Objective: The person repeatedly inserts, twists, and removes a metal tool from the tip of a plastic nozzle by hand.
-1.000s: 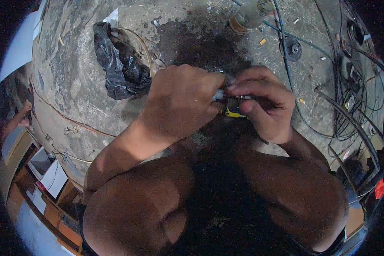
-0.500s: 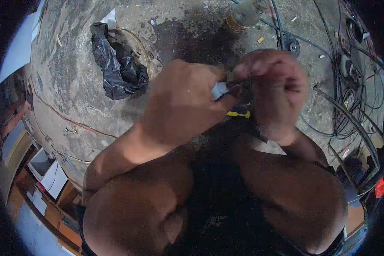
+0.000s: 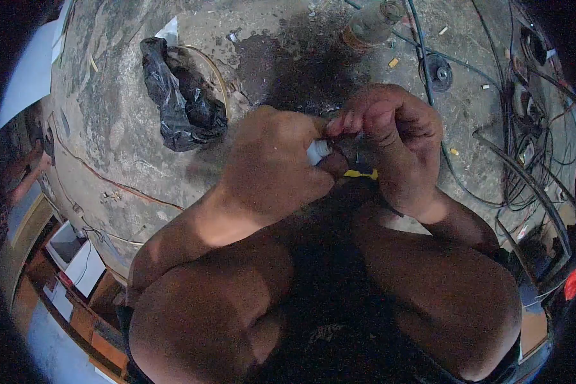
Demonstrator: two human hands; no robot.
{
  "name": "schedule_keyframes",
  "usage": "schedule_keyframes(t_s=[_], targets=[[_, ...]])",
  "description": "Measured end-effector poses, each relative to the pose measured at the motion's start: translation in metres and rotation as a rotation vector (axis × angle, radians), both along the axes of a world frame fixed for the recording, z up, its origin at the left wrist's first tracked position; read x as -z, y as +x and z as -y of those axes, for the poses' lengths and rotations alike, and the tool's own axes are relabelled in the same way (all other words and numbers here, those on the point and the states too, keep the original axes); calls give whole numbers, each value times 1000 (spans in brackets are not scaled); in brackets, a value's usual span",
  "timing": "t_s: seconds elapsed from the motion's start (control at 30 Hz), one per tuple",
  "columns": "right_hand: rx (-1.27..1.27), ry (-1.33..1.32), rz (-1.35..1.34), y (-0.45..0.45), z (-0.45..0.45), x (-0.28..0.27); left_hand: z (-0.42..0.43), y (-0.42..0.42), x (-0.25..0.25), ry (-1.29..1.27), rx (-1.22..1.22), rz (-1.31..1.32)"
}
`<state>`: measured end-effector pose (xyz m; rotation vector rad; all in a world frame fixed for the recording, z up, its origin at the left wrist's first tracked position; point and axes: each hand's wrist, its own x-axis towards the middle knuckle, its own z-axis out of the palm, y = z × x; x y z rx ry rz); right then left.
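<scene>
My left hand is closed around a small white piece with a narrow neck, like a little bottle or tube; most of it is hidden by the fingers. My right hand is beside it, thumb and fingers pinched, fingertips almost touching the left thumb and the white neck. What the right fingers hold, if anything, is too small and dark to make out. Below and between the hands, a yellow object, perhaps a tool handle, shows partly.
On the concrete floor, a crumpled black plastic bag lies left. A glass jar or bottle stands beyond a dark wet patch. Black cables and a disc lie right. A wooden shelf with a white box stands lower left.
My right hand has come slightly down and left, turning so its fingers show more clearly, closer to the white piece. The left hand has shifted a little downward, still gripping it.
</scene>
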<state>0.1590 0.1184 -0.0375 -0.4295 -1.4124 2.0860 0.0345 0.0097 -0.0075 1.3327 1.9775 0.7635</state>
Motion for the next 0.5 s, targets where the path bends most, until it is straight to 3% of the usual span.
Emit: schedule_keyframes(t_s=[0.17,0.27,0.5], targets=[[-36,56,90,6,-1,-3,0,2,-1,4,-35,4],[-51,368,-11,3,-4,6,-3,-3,-4,-6,-13,11],[-61,621,64,-4,-13,-1,-1,-2,4,123,-137,119]])
